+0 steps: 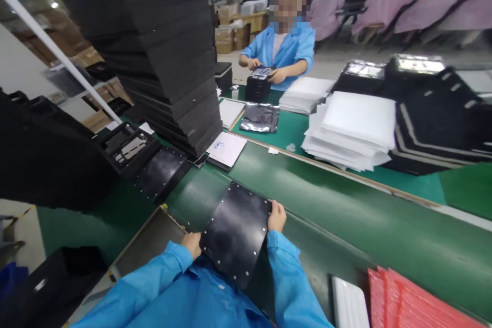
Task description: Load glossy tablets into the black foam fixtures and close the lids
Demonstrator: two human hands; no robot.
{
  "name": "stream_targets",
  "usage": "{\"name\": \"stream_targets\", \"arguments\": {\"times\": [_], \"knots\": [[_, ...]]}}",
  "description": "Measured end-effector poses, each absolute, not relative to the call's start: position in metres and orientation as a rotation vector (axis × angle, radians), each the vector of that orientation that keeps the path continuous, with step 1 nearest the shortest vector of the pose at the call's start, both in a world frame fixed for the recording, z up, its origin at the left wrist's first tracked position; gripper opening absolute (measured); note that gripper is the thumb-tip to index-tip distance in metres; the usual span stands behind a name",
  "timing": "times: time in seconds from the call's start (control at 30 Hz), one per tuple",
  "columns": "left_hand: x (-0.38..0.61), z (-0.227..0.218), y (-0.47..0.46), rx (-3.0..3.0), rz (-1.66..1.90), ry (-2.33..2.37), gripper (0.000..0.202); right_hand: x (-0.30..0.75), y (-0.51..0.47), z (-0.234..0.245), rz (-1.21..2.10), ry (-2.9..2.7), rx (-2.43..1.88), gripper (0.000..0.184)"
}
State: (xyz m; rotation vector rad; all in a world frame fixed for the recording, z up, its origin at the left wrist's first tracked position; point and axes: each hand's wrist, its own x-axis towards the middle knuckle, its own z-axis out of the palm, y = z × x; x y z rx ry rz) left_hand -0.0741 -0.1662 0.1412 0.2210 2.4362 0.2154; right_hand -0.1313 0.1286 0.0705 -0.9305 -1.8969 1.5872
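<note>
Black studded panel [234, 233], a thin sheet with white rivets around its edge, sits between the person's hands, tilted above the green bench [330, 220]. The left hand [191, 245] closes on its lower left edge and the right hand [277, 216] grips its right edge, so each has firm hold of the rim. Gripping opposite edges probably leaves the dark face unobstructed and keeps the sheet steady. Most of the panel lies between the hands and ahead of them, with its lowest corner close to the person's blue jacket [203, 300].

Just beside the left hand, a shallow grey tray [149, 238] lies at the bench's left side. Farther along that side, a second panel [161, 174] and a black tray [128, 149] with a metal insert seem set in line within easy reach, next to a tall black stack [169, 46]. A white sheet [226, 148] lies at the foot of the stack.

Across the bench, white foam sheets [351, 130] are piled near a foil bag [260, 117]. A co-worker [277, 48] holds both hands on a smaller black stack [258, 84]. Red pads [418, 302] lie at the near right corner.
</note>
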Motion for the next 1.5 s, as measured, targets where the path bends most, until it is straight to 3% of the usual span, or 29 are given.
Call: {"name": "stream_targets", "arguments": {"times": [0.27,0.43,0.53,0.63,0.8,0.97,1.07,1.3,1.5], "knots": [[-0.089,0.139,-0.171,0.300,0.281,2.447,0.008,-0.128,0.133,0.079,1.432,-1.983,-1.042,0.057],[-0.194,0.166,-0.246,0.342,0.448,2.601,0.005,-0.122,0.132,0.089,0.923,-2.254,-0.985,0.053],[-0.279,0.180,-0.329,0.234,0.525,2.778,0.022,-0.128,0.091,0.098,0.785,-2.360,-0.680,0.053],[-0.318,0.164,-0.388,-0.125,0.577,2.940,0.039,-0.142,0.016,0.096,0.942,-2.492,-0.460,0.046],[-0.267,0.104,-0.409,-0.677,0.677,2.984,0.061,-0.178,-0.115,0.072,1.553,-2.645,-0.399,0.050],[-0.242,0.079,-0.423,-0.484,1.289,2.624,0.059,-0.219,-0.180,0.070,2.182,-2.554,-0.651,0.051],[-0.246,0.079,-0.416,-0.583,1.521,2.323,0.057,-0.225,-0.183,0.088,2.136,-2.614,-0.723,0.049],[-0.229,0.105,-0.312,-0.442,1.837,1.873,0.050,-0.139,-0.108,0.134,1.521,-2.610,-0.964,0.050],[-0.220,0.112,-0.205,-0.146,1.790,1.519,0.058,-0.039,-0.031,0.136,1.287,-2.347,-1.310,0.058]]}}
